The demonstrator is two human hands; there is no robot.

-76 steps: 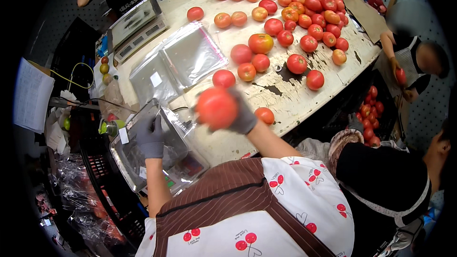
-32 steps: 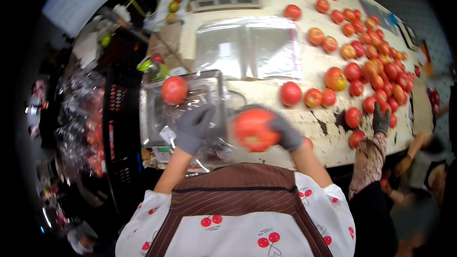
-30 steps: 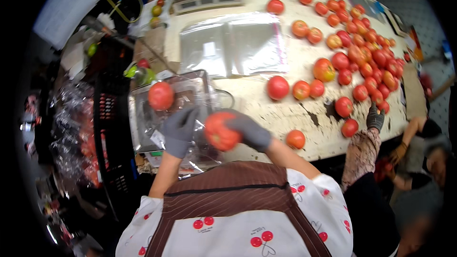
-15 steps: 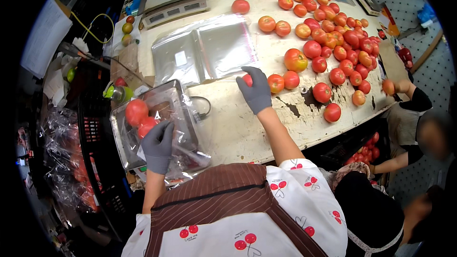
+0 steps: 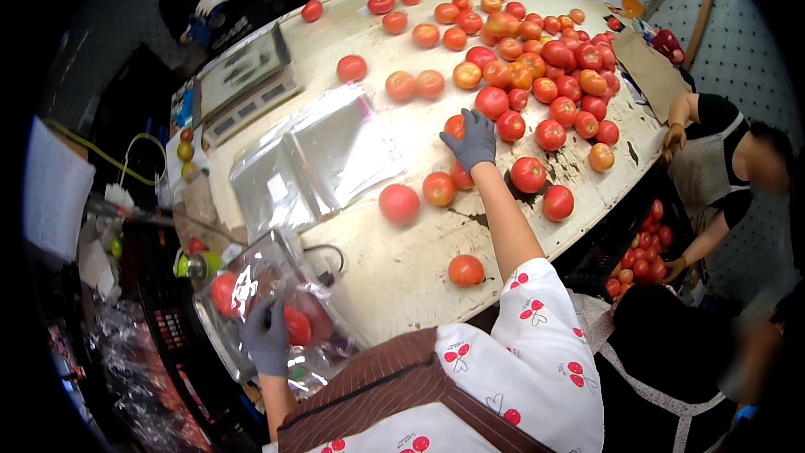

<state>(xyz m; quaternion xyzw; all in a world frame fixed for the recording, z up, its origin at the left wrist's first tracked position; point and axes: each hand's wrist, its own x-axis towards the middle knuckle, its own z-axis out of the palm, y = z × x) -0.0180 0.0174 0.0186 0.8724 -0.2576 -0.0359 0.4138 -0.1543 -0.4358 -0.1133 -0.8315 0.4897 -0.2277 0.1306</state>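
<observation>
Both hands wear matt grey knit cloth gloves: the left hand [image 5: 267, 337] grips a clear, glossy, crinkled plastic bag [image 5: 260, 289] at the near left, and the right hand [image 5: 472, 139] rests on smooth, shiny-skinned tomatoes [image 5: 457, 127] farther out. The table top [image 5: 394, 260] looks like pale painted wood, matt, scuffed and chipped dark near its near edge. Flat clear plastic bags [image 5: 314, 159] lie glossy on it, and beyond them to the left sits a scale [image 5: 245, 84] with a dull metal plate.

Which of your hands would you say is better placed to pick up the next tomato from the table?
Right. The right hand is stretched over the table, on a tomato among the loose ones. The left hand is occupied holding the clear bag of tomatoes beside the table.
</observation>
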